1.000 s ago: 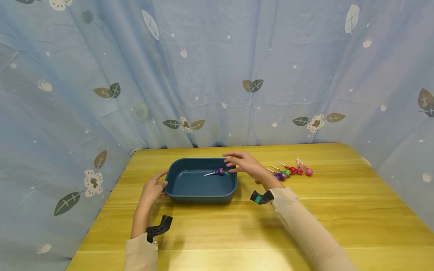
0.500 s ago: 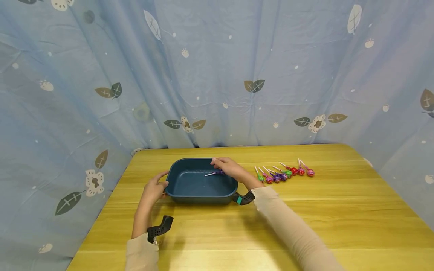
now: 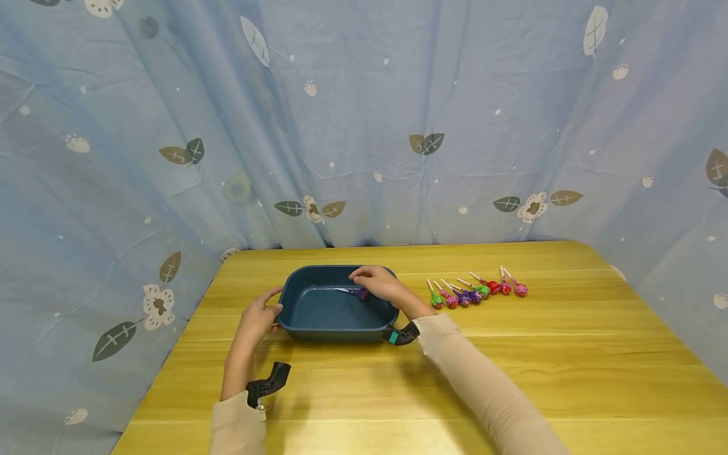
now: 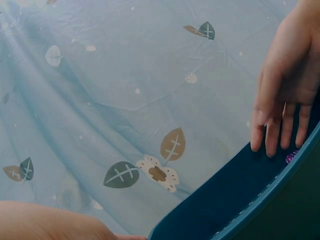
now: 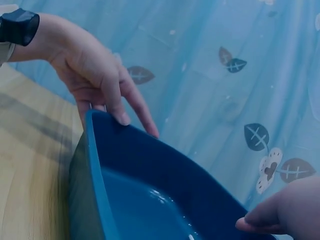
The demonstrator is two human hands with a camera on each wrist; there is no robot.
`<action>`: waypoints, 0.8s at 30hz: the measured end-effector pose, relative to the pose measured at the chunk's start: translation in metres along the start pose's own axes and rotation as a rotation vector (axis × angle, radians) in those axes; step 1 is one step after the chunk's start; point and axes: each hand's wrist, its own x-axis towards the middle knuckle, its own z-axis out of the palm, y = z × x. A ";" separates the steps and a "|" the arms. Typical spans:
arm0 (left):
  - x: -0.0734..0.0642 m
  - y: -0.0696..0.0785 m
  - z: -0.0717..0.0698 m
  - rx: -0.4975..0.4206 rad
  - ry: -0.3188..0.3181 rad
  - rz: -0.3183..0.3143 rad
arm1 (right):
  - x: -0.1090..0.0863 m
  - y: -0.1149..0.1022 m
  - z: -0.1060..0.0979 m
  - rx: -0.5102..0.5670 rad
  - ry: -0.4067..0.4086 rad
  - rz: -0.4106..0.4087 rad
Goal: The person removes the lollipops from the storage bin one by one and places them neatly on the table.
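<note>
A dark blue plastic bin (image 3: 335, 331) stands on the table, left of the middle. My left hand (image 3: 258, 317) holds its left end, thumb on the rim and fingers outside, as the right wrist view shows. My right hand (image 3: 376, 282) reaches over the bin's right end, palm down. In the left wrist view the fingers of that right hand (image 4: 290, 80) hang fairly straight into the bin. A purple-wrapped lollipop (image 3: 362, 294) lies just below the fingertips, white stick to the left; whether they touch it I cannot tell. Only its purple wrapper (image 4: 291, 157) shows past the rim there.
Several lollipops with green, pink, purple and red wrappers (image 3: 476, 296) lie in a row on the wooden table (image 3: 512, 373), right of the bin. A light blue patterned curtain (image 3: 364, 126) hangs behind the table. Each wrist wears a black camera mount.
My right hand has moved left and down from the bin's right rim to over the lollipop inside. The lollipop has shifted slightly left and nearer. My left hand stays on the bin.
</note>
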 end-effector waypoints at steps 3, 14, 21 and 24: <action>0.000 0.000 0.000 0.007 0.004 0.000 | 0.002 0.002 0.002 0.001 0.010 0.014; -0.002 0.000 0.000 0.015 0.012 0.000 | 0.009 0.010 0.015 0.023 0.003 0.078; -0.002 0.000 0.000 0.022 0.015 -0.002 | 0.011 0.011 0.023 -0.019 0.061 0.077; -0.001 0.000 0.000 0.023 0.013 0.002 | 0.011 0.011 0.024 -0.025 0.081 0.077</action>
